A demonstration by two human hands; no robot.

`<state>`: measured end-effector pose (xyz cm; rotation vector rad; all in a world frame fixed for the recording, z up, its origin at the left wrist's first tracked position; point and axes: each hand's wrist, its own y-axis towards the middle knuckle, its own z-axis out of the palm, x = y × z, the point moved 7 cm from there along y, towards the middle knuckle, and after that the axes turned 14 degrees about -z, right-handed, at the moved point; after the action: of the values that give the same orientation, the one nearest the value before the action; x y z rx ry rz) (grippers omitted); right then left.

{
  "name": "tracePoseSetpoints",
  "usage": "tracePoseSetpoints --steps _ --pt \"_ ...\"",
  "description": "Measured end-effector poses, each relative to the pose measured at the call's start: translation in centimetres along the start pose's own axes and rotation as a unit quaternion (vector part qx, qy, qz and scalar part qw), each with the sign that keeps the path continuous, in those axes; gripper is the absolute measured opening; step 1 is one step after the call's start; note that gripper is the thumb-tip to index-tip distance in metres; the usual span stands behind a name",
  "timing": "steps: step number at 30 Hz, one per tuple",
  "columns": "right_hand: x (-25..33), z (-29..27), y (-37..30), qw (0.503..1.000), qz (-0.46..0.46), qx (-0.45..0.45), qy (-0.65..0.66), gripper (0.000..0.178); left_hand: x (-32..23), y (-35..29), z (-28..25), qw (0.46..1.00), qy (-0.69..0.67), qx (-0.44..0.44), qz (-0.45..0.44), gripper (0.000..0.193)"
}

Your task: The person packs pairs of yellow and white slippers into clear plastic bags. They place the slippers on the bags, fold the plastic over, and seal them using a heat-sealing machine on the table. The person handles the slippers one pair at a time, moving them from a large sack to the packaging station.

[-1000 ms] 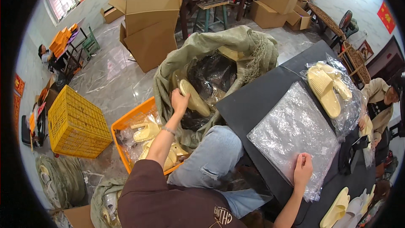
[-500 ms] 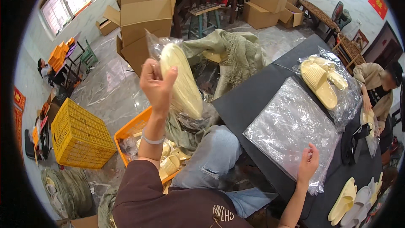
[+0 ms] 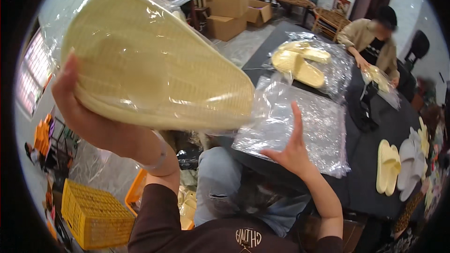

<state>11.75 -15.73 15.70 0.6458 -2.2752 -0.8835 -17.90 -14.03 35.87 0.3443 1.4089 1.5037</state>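
Note:
Raised close in front of me at the left is a pale yellow slipper [image 3: 154, 70] inside a clear plastic bag, its flat sole facing me. My left hand [image 3: 93, 117] grips it from below, the thumb along its rounded end; the other fingers are hidden behind it. My right hand [image 3: 295, 152] holds nothing, thumb and fingers spread apart, over the near left part of a stack of clear plastic bags [image 3: 323, 126]. That stack lies on the black table [image 3: 361, 159]. Beyond it rest yellow slippers [image 3: 300, 68] on or in clear plastic.
Across the table a person [image 3: 370, 42] handles a bagged yellow slipper [image 3: 377, 77]. Yellow slippers [image 3: 388, 166] and grey slippers [image 3: 410, 164] stand at the right. A yellow crate [image 3: 96, 215] and an orange crate [image 3: 136, 185] sit lower left. Cardboard boxes [image 3: 227, 0] are stacked behind.
My left hand has brought the bagged slipper up much closer to me, its sole now toward me. My right hand's fingers have spread wider over the bags. The view has turned right.

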Motion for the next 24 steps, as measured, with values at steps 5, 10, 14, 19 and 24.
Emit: tracePoseSetpoints --steps 5,10,14,19,24 --pt "0.0 -1.1 2.9 0.996 -0.058 -0.063 -0.040 0.108 -2.0 0.2 6.2 0.970 -0.199 0.143 -0.007 0.036" --pt "-2.4 -2.2 1.5 0.984 -0.052 -0.136 0.101 0.060 -1.5 -0.1 11.4 0.947 -0.228 0.183 -0.134 0.025" --pt "-2.4 -6.6 -2.3 0.952 0.074 -0.243 0.171 0.036 2.7 -6.4 17.9 0.646 -0.426 0.221 -0.594 0.025" --pt "-6.0 -8.4 -5.8 0.702 0.346 -0.270 0.562 0.038 5.9 -15.9 24.5 0.547 -0.219 0.253 -0.768 0.021" --pt "-17.2 -9.3 -13.9 0.683 0.431 -0.260 0.529 0.030 7.8 -23.5 25.0 0.544 -0.147 0.420 -0.712 0.014"
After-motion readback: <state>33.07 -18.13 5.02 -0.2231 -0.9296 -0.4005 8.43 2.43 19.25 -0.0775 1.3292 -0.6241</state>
